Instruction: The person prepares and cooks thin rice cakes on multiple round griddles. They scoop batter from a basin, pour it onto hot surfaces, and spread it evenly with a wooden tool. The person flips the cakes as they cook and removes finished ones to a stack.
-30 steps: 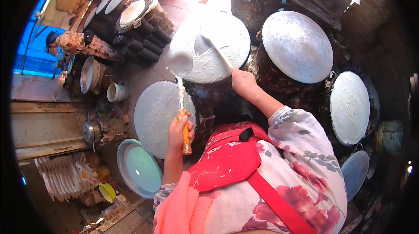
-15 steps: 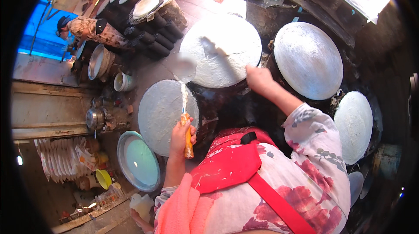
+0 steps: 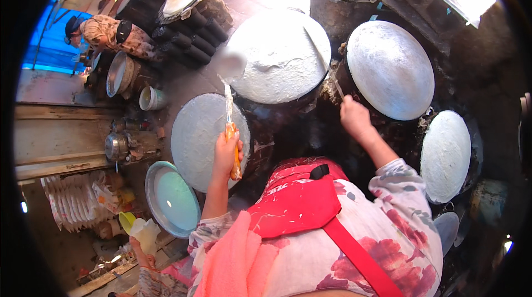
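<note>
Ladle (image 3: 229,109) in the left hand (image 3: 223,154), spreader (image 3: 316,50) in the right hand (image 3: 356,117)

Here's the left hand, fingers wrapped right round the ladle's orange handle! Its blurred bowl hangs by the left edge of a broad round of white batter (image 3: 274,78), straight ahead on its griddle (image 3: 308,95); holding so far back seems to keep the knuckles clear of it. Over to the right: fingers curled about the spreader's handle, outside the rim, presumably sparing them heat, while the long blade slants across the batter's right side. Touching? I can't tell. A second, greyer griddle (image 3: 188,131) sits behind the left hand, a bare metal griddle (image 3: 390,70) off right, and a basin (image 3: 152,200) near the left forearm, perhaps for easy reach.
</note>
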A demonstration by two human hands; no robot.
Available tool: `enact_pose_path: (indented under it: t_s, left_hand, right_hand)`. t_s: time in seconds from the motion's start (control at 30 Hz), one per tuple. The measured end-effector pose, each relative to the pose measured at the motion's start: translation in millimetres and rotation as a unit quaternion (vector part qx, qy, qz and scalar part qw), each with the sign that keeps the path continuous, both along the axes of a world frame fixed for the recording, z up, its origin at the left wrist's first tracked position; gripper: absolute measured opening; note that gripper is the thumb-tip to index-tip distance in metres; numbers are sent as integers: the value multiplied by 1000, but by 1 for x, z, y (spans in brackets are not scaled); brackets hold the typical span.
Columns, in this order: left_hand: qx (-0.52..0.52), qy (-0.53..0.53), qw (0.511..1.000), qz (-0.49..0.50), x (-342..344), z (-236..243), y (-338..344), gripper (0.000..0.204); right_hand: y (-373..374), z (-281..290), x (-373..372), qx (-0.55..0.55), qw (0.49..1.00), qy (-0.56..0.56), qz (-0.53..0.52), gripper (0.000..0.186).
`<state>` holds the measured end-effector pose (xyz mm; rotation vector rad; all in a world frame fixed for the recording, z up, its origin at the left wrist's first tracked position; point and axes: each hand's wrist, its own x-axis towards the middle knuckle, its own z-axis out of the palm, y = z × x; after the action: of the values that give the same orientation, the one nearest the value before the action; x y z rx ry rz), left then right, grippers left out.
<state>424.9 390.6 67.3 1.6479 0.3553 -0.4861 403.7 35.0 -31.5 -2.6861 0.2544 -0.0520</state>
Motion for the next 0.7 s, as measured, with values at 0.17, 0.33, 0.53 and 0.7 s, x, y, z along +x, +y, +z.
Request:
enact_pose_path:
  t_s: [0.17,0.33,0.53,0.7]
  left_hand:
    - [3,-12,1000,-15,13,-6,-8,22]
    - [-4,4,1000,-4,14,-9,-3,23]
    - [-48,48,998,-7,17,3,-8,25]
    - [-132,82,988,25,16,5,-1,27]
  right_hand:
    - [112,-3,-10,40,995,68,60,10]
    - [133,14,27,116,992,4,54,13]
    - [134,2,28,139,988,63,33,15]
    - [171,5,27,234,967,35,95,18]
